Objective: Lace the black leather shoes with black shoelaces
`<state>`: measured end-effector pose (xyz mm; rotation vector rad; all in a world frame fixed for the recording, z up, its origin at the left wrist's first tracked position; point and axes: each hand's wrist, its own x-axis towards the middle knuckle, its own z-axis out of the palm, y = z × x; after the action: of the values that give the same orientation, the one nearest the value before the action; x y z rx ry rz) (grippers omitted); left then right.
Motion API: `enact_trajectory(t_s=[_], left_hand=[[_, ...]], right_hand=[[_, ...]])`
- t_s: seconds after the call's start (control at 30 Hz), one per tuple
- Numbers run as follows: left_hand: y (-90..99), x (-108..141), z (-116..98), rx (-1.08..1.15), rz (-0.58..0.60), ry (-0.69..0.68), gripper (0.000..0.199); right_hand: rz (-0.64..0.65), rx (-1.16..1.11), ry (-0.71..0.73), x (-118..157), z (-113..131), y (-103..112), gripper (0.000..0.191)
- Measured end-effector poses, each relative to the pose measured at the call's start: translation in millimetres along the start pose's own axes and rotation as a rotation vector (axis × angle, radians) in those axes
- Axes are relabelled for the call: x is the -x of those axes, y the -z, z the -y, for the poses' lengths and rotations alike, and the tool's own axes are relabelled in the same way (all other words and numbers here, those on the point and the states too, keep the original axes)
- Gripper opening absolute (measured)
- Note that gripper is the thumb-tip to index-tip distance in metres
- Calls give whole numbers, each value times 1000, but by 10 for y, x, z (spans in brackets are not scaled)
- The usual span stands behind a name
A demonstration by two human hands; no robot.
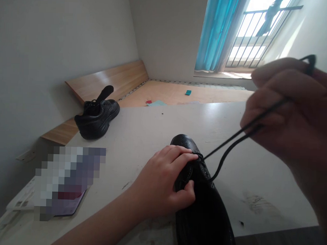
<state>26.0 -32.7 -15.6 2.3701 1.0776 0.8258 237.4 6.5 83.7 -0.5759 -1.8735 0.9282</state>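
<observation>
L hand [167, 176] is clamped on the blk shoe [208, 217] at the white table's [274, 169] nr edge. R hand [285, 98] is up, closed tight on the lace [232, 137]. Shoe's prob. a bit heavy, stiff, maybe slippery; lace looks soft + light. Best hold: shoe by its sides, lace nr its end.

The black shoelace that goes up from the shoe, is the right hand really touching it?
Touching. The head view shows the right hand closed on the shoelace, with strands running from the nearer shoe into the fist.
</observation>
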Motion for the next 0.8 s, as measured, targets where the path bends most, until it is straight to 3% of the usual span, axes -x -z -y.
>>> enact_trajectory(t_s=[0.07,0.13,0.3,0.43,0.57,0.7,0.8], left_hand=[[15,5,14,-2,-30,-13,46],[45,8,35,12,-44,-12,45],[153,15,60,56,-11,6,39],[246,26,74,48,7,39,34],[293,17,126,141,-14,107,22],[234,-15,157,422,-22,210,23],[163,-40,157,511,-48,296,24]], right_hand=[[-187,-108,-157,-215,-24,4,13],[-309,-224,-293,-392,-80,-54,13],[-375,-446,-365,-661,-137,-311,40],[-409,-508,-344,-852,-164,-470,36],[-336,-423,-287,-1018,-340,-536,32],[-281,-136,-63,-1059,-538,-619,30],[-274,13,121,-1002,-617,-705,30]])
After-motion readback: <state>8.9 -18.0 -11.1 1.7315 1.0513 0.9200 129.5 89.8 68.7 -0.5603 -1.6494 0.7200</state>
